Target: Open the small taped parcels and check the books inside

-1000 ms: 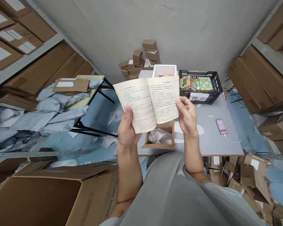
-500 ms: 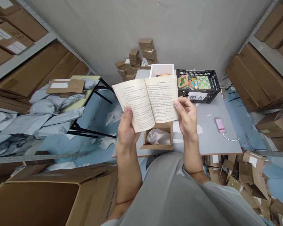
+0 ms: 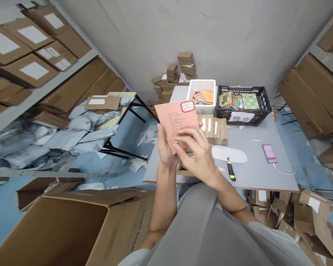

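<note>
The fingers of the left hand (image 3: 167, 152) are closed on the lower left edge of a pink-covered book (image 3: 173, 117), the thumb being laid along the edge and the remaining fingers largely hidden behind. The right hand (image 3: 201, 153) is placed across the lower right of the cover, its fingers loosely bent and its thumb brought near the index finger; whether anything is gripped by it cannot be told. The book is held tilted above the near edge of a grey table (image 3: 251, 138), its printed side and red-framed label turned upward. Behind it, brown packets (image 3: 220, 132) are set before a white box (image 3: 209, 109) of booklets, beside which a black crate (image 3: 222, 113) of books is placed. To the right, a cutter (image 3: 231, 170) and a pink phone (image 3: 269, 153), attached to a white cable, are seen. Grey parcels (image 3: 77, 131) are heaped at far left.
</note>
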`<action>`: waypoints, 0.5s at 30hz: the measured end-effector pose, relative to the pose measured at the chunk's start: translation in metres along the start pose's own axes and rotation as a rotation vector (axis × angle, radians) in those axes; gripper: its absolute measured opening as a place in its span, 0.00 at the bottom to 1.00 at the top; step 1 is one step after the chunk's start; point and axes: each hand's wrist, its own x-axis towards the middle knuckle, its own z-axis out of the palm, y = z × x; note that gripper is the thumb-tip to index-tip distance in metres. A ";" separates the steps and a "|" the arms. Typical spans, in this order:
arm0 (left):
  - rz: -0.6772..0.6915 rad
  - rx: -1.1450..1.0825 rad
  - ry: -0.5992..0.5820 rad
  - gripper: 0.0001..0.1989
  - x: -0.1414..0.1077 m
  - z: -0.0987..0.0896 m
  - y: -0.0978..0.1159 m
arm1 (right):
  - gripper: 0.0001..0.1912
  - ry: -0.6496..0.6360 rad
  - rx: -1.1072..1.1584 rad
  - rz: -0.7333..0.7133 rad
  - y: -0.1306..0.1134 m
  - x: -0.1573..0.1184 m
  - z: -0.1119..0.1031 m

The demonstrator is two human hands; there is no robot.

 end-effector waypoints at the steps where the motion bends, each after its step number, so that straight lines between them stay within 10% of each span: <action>1: 0.039 0.031 0.030 0.45 0.002 -0.002 0.002 | 0.11 0.006 0.038 0.012 0.001 0.000 -0.001; 15: 0.171 0.227 0.052 0.40 -0.004 -0.005 -0.009 | 0.23 0.047 0.389 0.269 0.004 0.000 -0.002</action>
